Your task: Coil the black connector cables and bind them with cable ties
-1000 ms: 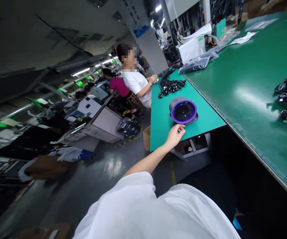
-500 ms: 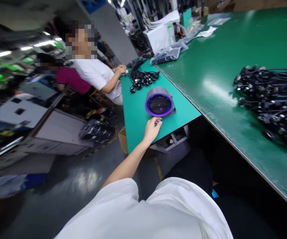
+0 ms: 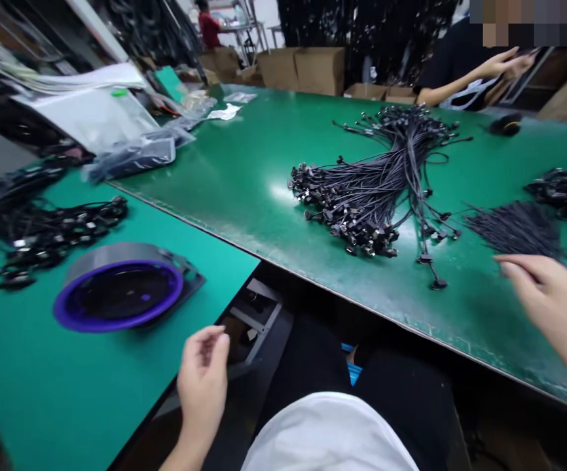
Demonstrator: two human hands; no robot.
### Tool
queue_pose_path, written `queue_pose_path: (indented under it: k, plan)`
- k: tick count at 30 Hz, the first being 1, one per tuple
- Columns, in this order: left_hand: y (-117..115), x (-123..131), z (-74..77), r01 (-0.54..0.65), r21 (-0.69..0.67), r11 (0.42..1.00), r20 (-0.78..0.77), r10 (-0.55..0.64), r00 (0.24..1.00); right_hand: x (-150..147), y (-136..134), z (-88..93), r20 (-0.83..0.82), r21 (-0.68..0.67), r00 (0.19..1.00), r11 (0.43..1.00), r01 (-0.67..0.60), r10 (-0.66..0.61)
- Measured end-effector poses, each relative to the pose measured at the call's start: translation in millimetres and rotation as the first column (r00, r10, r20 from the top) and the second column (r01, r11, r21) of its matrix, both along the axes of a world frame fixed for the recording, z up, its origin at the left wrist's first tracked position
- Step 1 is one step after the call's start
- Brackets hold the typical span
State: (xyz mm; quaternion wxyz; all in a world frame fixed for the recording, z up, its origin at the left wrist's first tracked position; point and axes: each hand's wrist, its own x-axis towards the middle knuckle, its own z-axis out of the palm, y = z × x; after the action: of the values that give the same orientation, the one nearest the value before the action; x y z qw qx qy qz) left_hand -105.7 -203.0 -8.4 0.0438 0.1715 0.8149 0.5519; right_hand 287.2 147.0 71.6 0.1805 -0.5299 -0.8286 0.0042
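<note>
My left hand [image 3: 203,379] hovers by the edge of the light green table, its fingers curled in towards the thumb and nothing visible in them. Beyond it on that table stands a round grey device with a purple rim [image 3: 119,294], apart from the hand. On the right, my right hand [image 3: 553,304] is over the dark green table, thumb and forefinger pressed together. Whatever is between them cannot be made out. Just past its fingertips lies a bundle of thin black strands [image 3: 519,229], like cable ties. A large bundle of black cables with connectors [image 3: 362,196] lies left of those strands.
More black cables [image 3: 62,222] lie on the light green table [image 3: 67,386]. Bagged items [image 3: 136,154] and a white box [image 3: 87,118] stand at the back left. A co-worker's hands [image 3: 504,69] show across the dark green table [image 3: 244,176]. Cardboard boxes [image 3: 308,69] line the far side.
The view has swung to the right, bringing the large cable bundle to the middle. My left hand has moved away from the round device, and my right hand has come into view.
</note>
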Motion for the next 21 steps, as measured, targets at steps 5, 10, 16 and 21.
queue_pose_path:
  k: [5, 10, 16, 21]
  plan:
    - [42.6, 63.2, 8.2, 0.455, -0.017, 0.890, 0.246, -0.437, 0.865, -91.3, 30.0, -23.4, 0.100, -0.391, 0.990, 0.919, -0.055, 0.101]
    - [75.3, 102.1, 26.0, 0.740, 0.123, 0.661, 0.374, -0.722, 0.582, -93.7, 33.1, -25.6, -0.001, -0.451, 0.995, 0.888, -0.089, 0.099]
    - [114.7, 137.7, 33.7, 0.754, 0.494, 0.433, 0.472, -0.862, 0.185, -78.0, -86.4, -7.7, -0.351, -0.608, 0.901, 0.669, -0.427, 0.255]
    - [117.7, 149.9, 33.9, 0.784, 0.509, 0.356, 0.546, -0.837, 0.026, -71.7, -145.2, -6.1, -0.390, -0.604, 0.786, 0.510, -0.612, 0.480]
